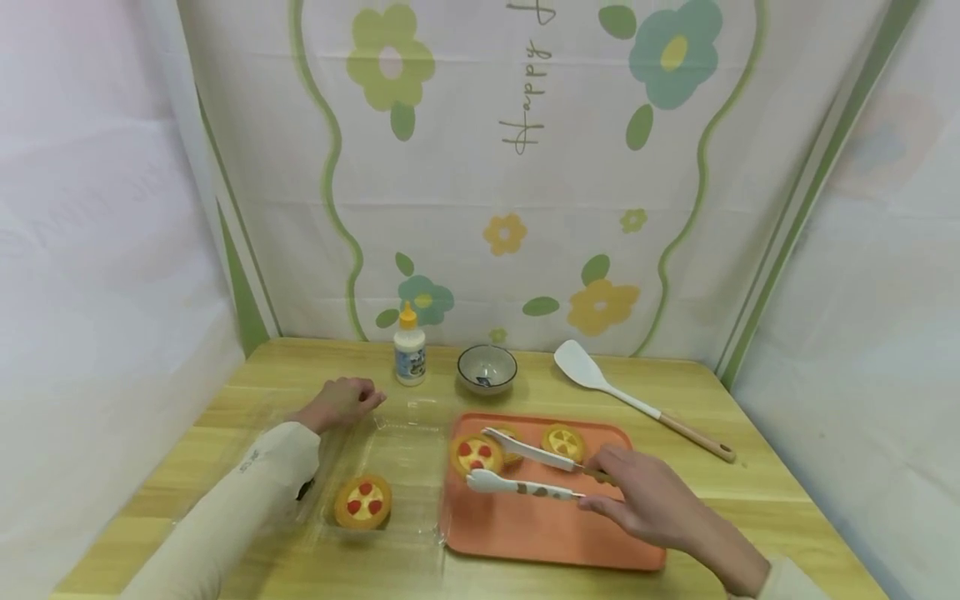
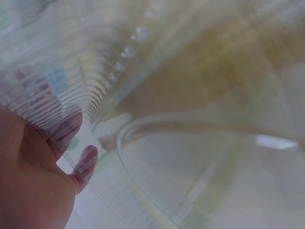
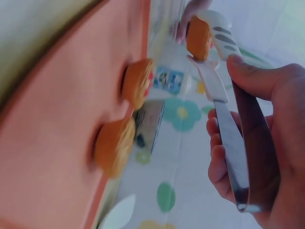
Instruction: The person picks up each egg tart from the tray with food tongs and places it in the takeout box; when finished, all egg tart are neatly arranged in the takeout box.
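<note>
My left hand holds the far left edge of a clear plastic container. In the left wrist view, its fingers show partly through the ribbed plastic. One round tart with red pieces sits in the container. My right hand grips white-tipped metal tongs. Between the tong tips is another red-topped tart, held above the left side of the orange tray. A yellow-topped tart and one more tart rest on the tray; the tongs partly cover the latter in the head view.
A white bottle with a yellow cap and a small grey bowl stand at the back of the wooden table. A white spatula with a wooden handle lies behind the tray on the right. Patterned white cloth surrounds the table's back and sides.
</note>
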Available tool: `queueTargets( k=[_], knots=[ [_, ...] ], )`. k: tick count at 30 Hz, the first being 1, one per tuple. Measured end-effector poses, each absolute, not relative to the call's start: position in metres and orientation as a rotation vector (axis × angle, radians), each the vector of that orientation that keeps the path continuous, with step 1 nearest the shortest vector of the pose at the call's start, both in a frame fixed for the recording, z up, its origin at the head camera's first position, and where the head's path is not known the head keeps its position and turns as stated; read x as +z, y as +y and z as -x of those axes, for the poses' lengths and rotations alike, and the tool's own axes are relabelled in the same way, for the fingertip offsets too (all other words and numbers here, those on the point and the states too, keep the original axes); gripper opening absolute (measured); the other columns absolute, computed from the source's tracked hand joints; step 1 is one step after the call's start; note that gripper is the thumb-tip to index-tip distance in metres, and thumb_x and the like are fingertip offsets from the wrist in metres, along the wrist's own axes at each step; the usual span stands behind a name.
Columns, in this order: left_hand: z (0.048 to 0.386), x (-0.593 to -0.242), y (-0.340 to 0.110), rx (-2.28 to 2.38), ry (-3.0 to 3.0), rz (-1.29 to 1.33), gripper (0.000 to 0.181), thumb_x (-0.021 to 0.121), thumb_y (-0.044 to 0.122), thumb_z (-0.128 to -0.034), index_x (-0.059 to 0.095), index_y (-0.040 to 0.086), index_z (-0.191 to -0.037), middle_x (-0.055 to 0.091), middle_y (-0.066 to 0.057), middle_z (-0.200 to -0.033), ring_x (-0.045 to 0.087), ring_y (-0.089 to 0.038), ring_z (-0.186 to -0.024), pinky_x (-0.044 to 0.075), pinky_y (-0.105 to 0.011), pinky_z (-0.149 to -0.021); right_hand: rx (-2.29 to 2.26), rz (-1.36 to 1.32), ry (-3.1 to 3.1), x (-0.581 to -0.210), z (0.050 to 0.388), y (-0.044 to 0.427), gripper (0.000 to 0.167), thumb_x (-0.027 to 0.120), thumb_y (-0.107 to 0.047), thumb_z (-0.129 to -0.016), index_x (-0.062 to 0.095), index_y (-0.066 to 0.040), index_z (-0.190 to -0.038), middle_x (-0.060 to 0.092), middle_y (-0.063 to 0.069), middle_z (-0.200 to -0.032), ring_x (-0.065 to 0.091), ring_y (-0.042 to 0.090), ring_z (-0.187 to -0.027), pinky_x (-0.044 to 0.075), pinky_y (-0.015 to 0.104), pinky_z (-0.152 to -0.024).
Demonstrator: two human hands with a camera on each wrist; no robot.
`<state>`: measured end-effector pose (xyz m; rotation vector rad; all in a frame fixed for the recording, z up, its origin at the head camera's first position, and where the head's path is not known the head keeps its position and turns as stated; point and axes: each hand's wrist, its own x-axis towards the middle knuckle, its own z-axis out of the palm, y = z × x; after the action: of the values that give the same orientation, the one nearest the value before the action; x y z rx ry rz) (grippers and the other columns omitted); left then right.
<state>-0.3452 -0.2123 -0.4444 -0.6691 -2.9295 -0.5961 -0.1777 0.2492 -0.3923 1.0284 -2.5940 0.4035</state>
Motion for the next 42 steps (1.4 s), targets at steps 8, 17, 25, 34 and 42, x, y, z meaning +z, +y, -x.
queueTargets(
  k=[8,17,25,34,42],
  knots=[
    [0.345,-0.445,-0.212,-0.587,-2.912,0.669,0.032,0.057,0.029,-0.0985,0.051,0.016,-0.07,0.046,0.005,-0.061,0.042,-0.012,-0.057,0.035,-0.032,-0.058,0.301,-1.096,-2.779,-0.378,0.223,0.166,0.032,0.068,-0.048,-0.089,0.064,-0.017,-0.098,0.058,-0.009,-0.085,0.051,0.005,-0.071,0.044,0.024,-0.059],
    [0.344,-0.446,-0.211,-0.588,-2.909,0.668,0.033,0.058,0.027,-0.098,0.05,0.016,-0.068,0.044,0.005,-0.061,0.041,-0.011,-0.055,0.034,-0.031,-0.056,0.214,-1.11,-2.881,-0.395,0.252,0.109,0.036,0.07,-0.047,-0.088,0.071,-0.013,-0.1,0.068,-0.001,-0.092,0.061,0.011,-0.074,0.048,0.027,-0.058],
    [0.345,-0.447,-0.208,-0.566,-2.907,0.679,0.033,0.057,0.028,-0.0985,0.05,0.016,-0.069,0.044,0.006,-0.06,0.041,-0.011,-0.055,0.033,-0.032,-0.058,0.209,-1.109,-2.875,-0.397,0.258,0.102,0.031,0.071,-0.047,-0.087,0.06,-0.019,-0.079,0.051,-0.011,-0.069,0.043,0.005,-0.055,0.035,0.023,-0.047],
    [0.345,-0.445,-0.208,-0.546,-2.932,0.651,0.033,0.058,0.028,-0.0982,0.05,0.016,-0.068,0.046,0.005,-0.06,0.042,-0.012,-0.055,0.035,-0.034,-0.059,0.06,-1.185,-2.831,-0.388,0.259,0.096,0.034,0.07,-0.049,-0.087,0.07,-0.016,-0.095,0.064,-0.007,-0.084,0.055,0.007,-0.066,0.043,0.026,-0.053],
    [0.344,-0.445,-0.207,-0.571,-2.916,0.665,0.036,0.057,0.027,-0.0988,0.047,0.015,-0.066,0.043,0.005,-0.058,0.041,-0.012,-0.055,0.032,-0.04,-0.066,0.067,-1.109,-2.933,-0.381,0.259,0.098,0.04,0.071,-0.055,-0.083,0.071,-0.016,-0.093,0.069,-0.005,-0.093,0.06,0.009,-0.071,0.046,0.027,-0.055]
  ],
)
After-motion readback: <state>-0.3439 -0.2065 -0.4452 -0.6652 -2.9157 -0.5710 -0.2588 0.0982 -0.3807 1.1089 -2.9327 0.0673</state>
